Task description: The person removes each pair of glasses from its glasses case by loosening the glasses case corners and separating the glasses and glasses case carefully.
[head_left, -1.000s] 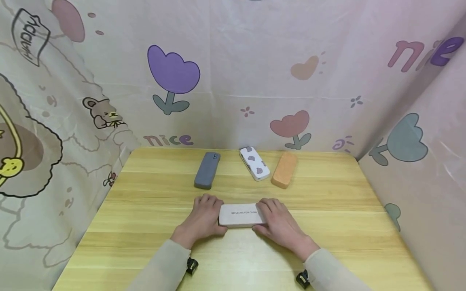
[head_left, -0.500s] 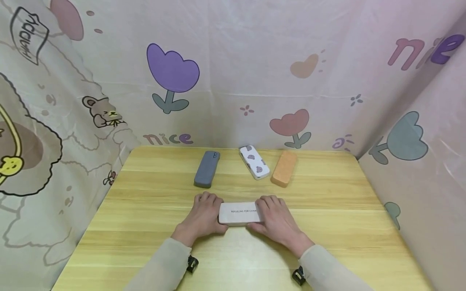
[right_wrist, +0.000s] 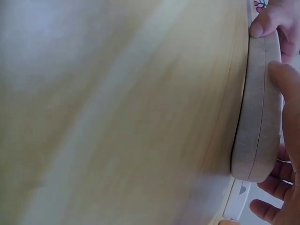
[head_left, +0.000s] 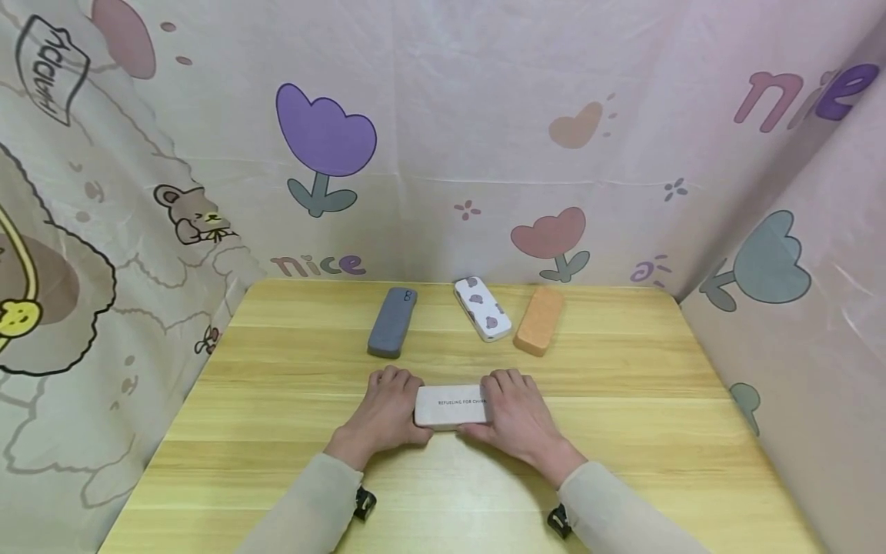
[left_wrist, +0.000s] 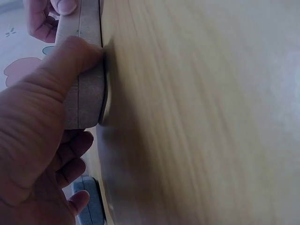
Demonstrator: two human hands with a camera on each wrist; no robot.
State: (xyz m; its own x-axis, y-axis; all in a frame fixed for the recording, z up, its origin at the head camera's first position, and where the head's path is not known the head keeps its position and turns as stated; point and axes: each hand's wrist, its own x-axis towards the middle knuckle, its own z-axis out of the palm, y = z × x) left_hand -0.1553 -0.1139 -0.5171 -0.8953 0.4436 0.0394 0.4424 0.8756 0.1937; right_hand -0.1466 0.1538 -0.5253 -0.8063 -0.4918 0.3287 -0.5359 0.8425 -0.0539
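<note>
Light grey, long case with rounded corners (head_left: 448, 406) lies flat on a yellow wooden table with long stripes (head_left: 298, 431), near the middle and close to the person. Small dark letters on top read "REFUELING FOR CHINA", and the end of the last word is partly under a finger. Both hands grip this case, one at each end. The left hand (head_left: 386, 409) holds the left end, and its thumb (left_wrist: 75, 55) lies across the near side, over a thin line that runs along it. The right hand (head_left: 521, 415) holds the right end, with fingers bent over the top and its thumb (right_wrist: 283, 77) on the near side.

Farther back, three more cases lie on the table, well apart from the hands. On the left is a dark blue-grey case (head_left: 392, 323) with two little ring marks at its far end. Next comes a white case with purple-grey bear pictures (head_left: 482, 310), lying at a slant. Just beside its near end is an orange case with rounded edges (head_left: 539, 322).

Pale sleeves (head_left: 304, 504) cover the arms, and a small black clip (head_left: 364, 504) shows by each wrist. Behind the table hangs a pale cloth (head_left: 443, 92) with a purple flower (head_left: 327, 138), a red flower (head_left: 551, 235) and the word "nice" on it.
</note>
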